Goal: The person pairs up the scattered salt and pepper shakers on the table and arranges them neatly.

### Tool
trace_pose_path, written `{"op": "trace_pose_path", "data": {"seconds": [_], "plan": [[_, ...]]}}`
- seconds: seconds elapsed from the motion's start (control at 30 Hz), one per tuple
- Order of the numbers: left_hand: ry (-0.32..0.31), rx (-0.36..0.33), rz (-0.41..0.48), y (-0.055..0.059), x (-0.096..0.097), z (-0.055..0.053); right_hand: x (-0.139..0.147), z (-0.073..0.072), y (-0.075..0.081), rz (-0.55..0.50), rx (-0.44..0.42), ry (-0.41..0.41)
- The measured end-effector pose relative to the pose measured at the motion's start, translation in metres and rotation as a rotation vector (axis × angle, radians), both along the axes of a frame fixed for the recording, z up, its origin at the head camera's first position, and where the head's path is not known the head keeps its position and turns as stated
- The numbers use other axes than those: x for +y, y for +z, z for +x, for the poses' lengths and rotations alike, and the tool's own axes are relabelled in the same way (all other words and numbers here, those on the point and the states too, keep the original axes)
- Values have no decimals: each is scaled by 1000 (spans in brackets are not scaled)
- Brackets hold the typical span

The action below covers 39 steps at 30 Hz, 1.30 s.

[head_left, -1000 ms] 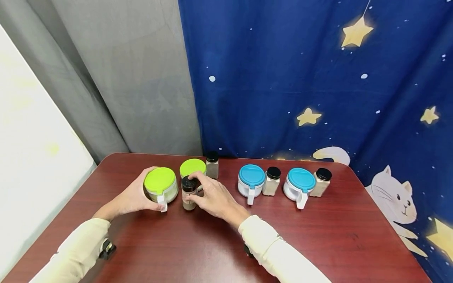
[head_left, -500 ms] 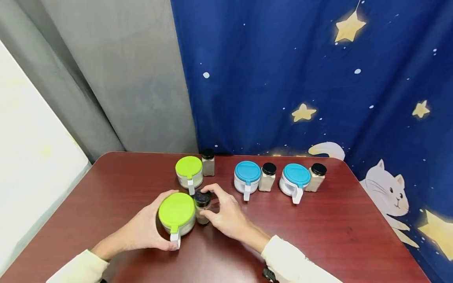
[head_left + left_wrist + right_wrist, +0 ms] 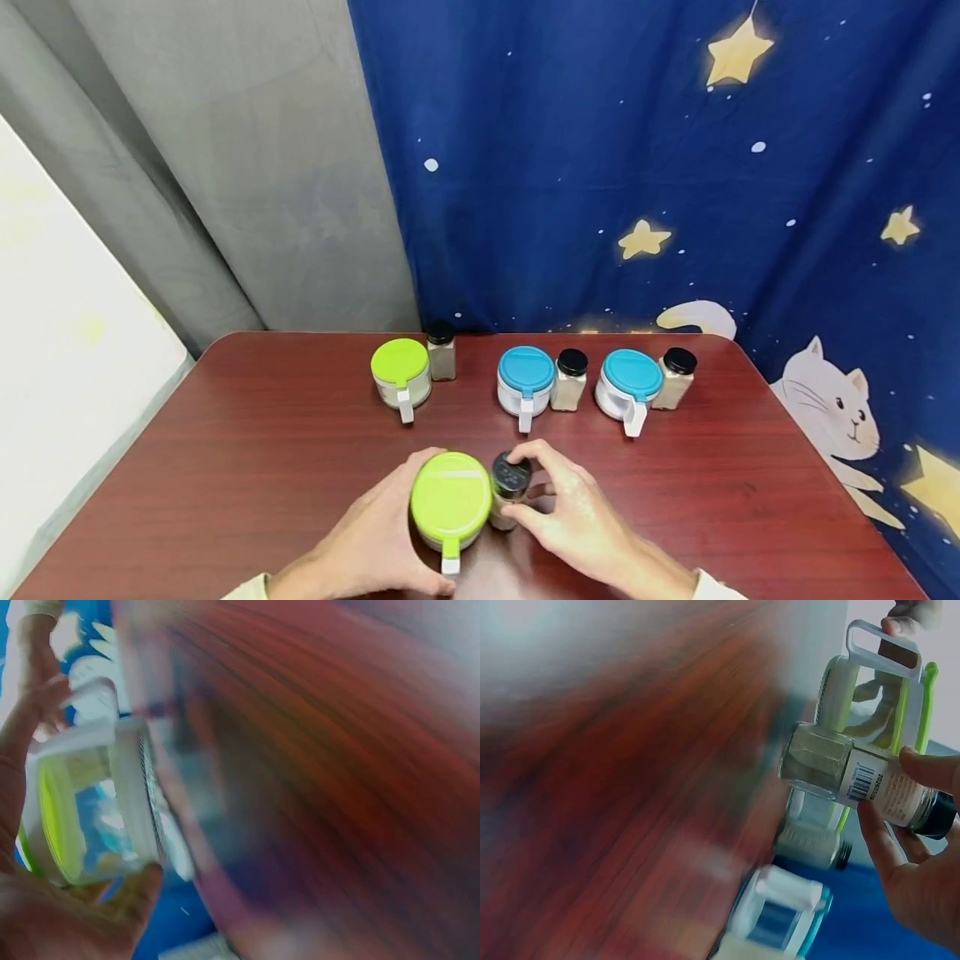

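Note:
In the head view my left hand [image 3: 375, 533] grips a clear seasoning jar with a lime-green lid [image 3: 450, 497], its thumb by the white handle [image 3: 450, 565]. Just to the right, my right hand [image 3: 577, 525] holds a small spice bottle [image 3: 512, 479] with a black lid between thumb and fingers. Jar and bottle are side by side near the front of the table. The right wrist view shows the spice bottle [image 3: 855, 772] with a barcode label and pale powder inside. Seen from the left wrist, the jar [image 3: 97, 810] is transparent, and the surroundings are blurred.
Along the back of the reddish table [image 3: 262, 433] stand another green-lidded jar [image 3: 400, 367] with a black-capped bottle [image 3: 441, 354], and two blue-lidded jars, one left [image 3: 526, 375] and one right [image 3: 632, 379], each beside a black-capped bottle [image 3: 570, 383]. Curtains hang behind.
Both hands have moved from the back left toward the front and right, carrying the green-lidded jar and the spice bottle together. The back-row jars and bottles have stayed put.

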<state>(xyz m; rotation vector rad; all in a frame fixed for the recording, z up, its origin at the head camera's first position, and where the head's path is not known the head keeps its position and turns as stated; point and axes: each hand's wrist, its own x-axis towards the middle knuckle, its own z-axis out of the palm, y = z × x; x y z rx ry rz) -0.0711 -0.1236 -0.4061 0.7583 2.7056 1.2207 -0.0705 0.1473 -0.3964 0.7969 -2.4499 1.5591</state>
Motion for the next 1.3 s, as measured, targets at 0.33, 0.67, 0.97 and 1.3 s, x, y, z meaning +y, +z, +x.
{"op": "trace_pose_path", "data": {"seconds": [0.33,0.67,0.97,1.3], "plan": [[-89,81,0,-6,86,-19,68,10,9,31,-87,-151],[-143,11,53,-5,166,-36,130,20,12,120,-58,-382],[-22,-35,-136,-5,240,-43,177,25,6,206,48,-572],[-9,-26,-254,-10,267,-52,199,16,-4,238,119,-572]]}}
